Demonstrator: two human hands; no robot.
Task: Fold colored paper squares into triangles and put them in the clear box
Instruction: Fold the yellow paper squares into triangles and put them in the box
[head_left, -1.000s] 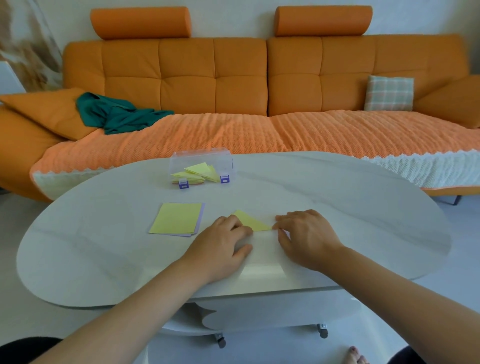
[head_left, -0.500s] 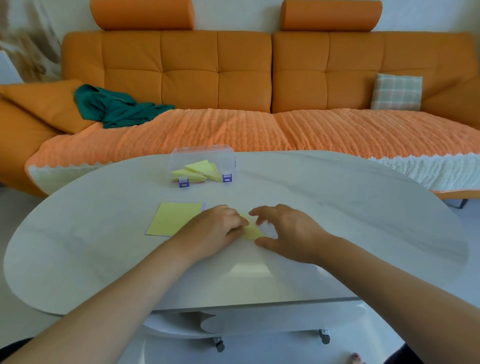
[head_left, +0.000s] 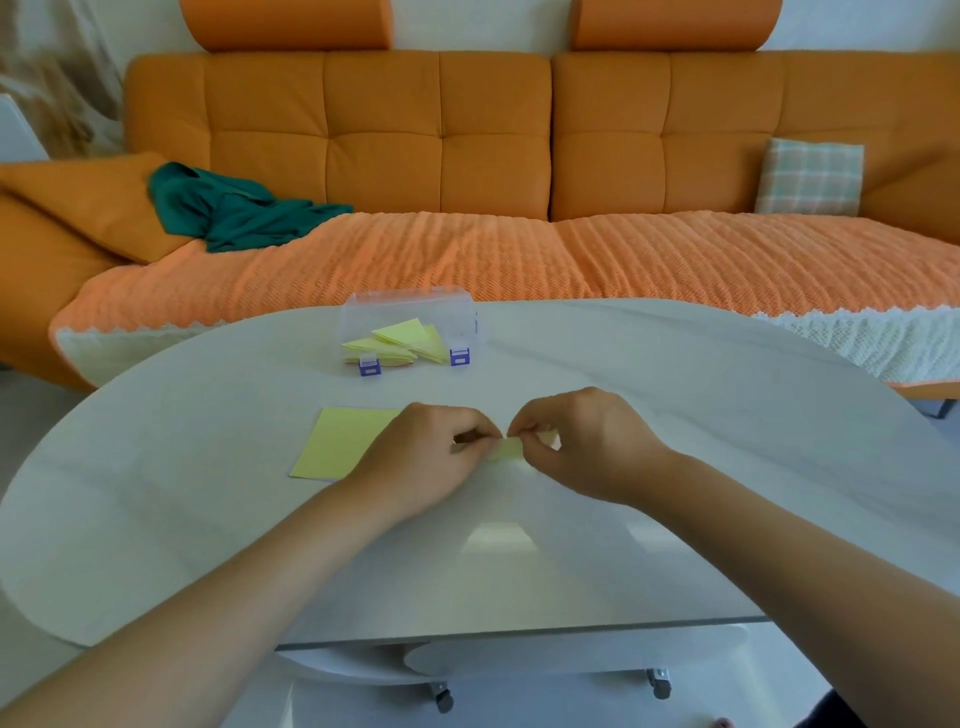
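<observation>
- Centre frame: left hand and right hand both pinch a small folded yellow paper just over the white table; mostly hidden by fingers.
- Step, I'd judge: finishing the fold, creasing it.
- Next move likely: carry it to the box, drop in.
- Left of hands: yellow paper stack, lying flat.
- Farther, upper centre: clear box, open, yellow triangles inside.
- Behind: orange sofa.
</observation>
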